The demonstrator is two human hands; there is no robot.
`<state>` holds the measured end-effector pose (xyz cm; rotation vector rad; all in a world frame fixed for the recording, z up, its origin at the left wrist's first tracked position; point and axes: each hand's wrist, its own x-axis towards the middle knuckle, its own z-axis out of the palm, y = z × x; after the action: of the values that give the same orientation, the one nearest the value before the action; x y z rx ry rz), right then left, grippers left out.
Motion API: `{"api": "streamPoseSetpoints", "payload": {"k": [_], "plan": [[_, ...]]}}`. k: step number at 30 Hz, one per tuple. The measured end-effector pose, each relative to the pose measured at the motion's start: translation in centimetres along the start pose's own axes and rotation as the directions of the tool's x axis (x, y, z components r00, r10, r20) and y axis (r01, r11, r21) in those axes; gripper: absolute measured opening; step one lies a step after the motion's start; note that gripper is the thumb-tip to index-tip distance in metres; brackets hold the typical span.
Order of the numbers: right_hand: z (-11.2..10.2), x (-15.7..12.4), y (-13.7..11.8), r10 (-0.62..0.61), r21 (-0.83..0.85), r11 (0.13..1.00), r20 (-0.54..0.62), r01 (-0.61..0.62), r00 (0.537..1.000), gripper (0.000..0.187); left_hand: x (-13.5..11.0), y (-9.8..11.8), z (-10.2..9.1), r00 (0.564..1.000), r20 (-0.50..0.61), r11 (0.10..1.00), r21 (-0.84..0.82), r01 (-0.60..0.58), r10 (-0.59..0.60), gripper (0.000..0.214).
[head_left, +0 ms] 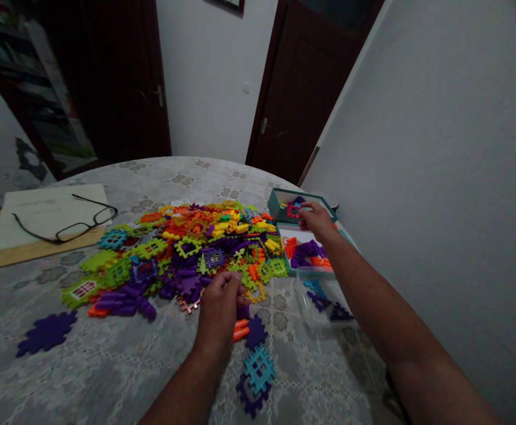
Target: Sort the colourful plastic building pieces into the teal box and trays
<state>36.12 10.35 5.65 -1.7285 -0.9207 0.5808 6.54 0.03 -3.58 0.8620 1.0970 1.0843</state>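
Note:
My right hand (318,221) reaches over the green box (276,203), its fingers pinched on a red openwork building piece (293,211). Dark blue and light blue bits show inside that box. Nearer to me, my left hand (223,298) is closed at the front edge of a big pile of plastic building pieces (191,242); what its curled fingers hold, if anything, is hidden. Just beside it lie orange pegs (240,330) and a dark purple notched tile (256,332). A light blue lattice tile (260,369) overlaps a purple frame piece (249,396) close by.
A second box (287,232) holds purple and orange pegs. In front of it stands a clear plastic tray (324,324) with blue and purple pieces. Eyeglasses (78,227) rest on paper (14,215) at left. A lone purple tile (48,332) lies front left. A wall (452,177) rises at right.

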Motion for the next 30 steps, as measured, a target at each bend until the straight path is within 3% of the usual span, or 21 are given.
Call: {"api": "streamPoseSetpoints", "payload": {"k": [4, 8, 11, 13, 14, 17, 18, 20, 21, 23, 25, 30], "plan": [[0.0, 4.2, -0.5, 0.048, 0.048, 0.998, -0.133, -0.042, 0.99, 0.037, 0.3, -0.2, -0.2, 1.0, -0.024, 1.0, 0.012, -0.016, 0.017, 0.035], [0.7, 2.9, -0.4, 0.025, 0.055, 0.998, -0.131, -0.018, 0.991, 0.035, 0.4, -0.1, -0.1, 0.999, -0.037, 1.0, -0.025, -0.017, 0.016, 0.034], [1.2, -2.2, 0.1, -0.026, 0.04, 0.999, -0.024, 0.027, 0.999, 0.028, 0.3, 0.0, -0.1, 0.999, -0.034, 0.999, -0.053, -0.01, 0.008, 0.032], [1.3, -7.7, 1.0, -0.114, -0.016, 0.993, 0.143, 0.118, 0.983, 0.024, 0.4, 0.1, -0.2, 0.999, -0.044, 0.998, -0.066, -0.022, 0.019, 0.031], [1.2, -10.9, 1.5, -0.18, -0.073, 0.976, 0.246, 0.204, 0.952, 0.026, 0.6, 0.1, -0.3, 0.998, -0.054, 0.997, -0.071, -0.037, 0.034, 0.03], [0.6, -21.3, 4.0, -0.381, -0.204, 0.852, 0.39, 0.482, 0.838, 0.042, 1.2, 0.1, -0.7, 0.989, -0.114, 0.993, -0.052, -0.101, 0.095, 0.026], [0.4, -24.4, 5.0, -0.47, -0.214, 0.778, 0.424, 0.59, 0.774, 0.053, 1.4, 0.1, -0.9, 0.984, -0.134, 0.992, -0.044, -0.12, 0.113, 0.026], [-0.2, -29.3, 7.0, -0.536, -0.224, 0.636, 0.56, 0.739, 0.631, 0.071, 1.8, 0.1, -1.1, 0.974, -0.167, 0.987, -0.03, -0.158, 0.151, 0.026], [-0.4, -30.9, 7.9, -0.532, -0.239, 0.591, 0.603, 0.771, 0.595, 0.078, 1.9, 0.1, -1.1, 0.969, -0.179, 0.984, -0.021, -0.178, 0.171, 0.026], [-0.7, -32.7, 9.4, -0.498, -0.268, 0.526, 0.673, 0.807, 0.547, 0.088, 1.9, 0.2, -1.1, 0.957, -0.196, 0.976, 0.0, -0.216, 0.212, 0.027], [-0.7, -32.9, 10.3, -0.466, -0.303, 0.493, 0.7, 0.816, 0.542, 0.093, 1.8, 0.3, -1.1, 0.947, -0.21, 0.969, 0.024, -0.245, 0.244, 0.027], [1.1, -29.6, 10.4, -0.485, -0.363, 0.44, 0.673, 0.821, 0.558, 0.095, 1.8, 0.9, -1.1, 0.933, -0.218, 0.958, 0.058, -0.282, 0.288, 0.026]]}}
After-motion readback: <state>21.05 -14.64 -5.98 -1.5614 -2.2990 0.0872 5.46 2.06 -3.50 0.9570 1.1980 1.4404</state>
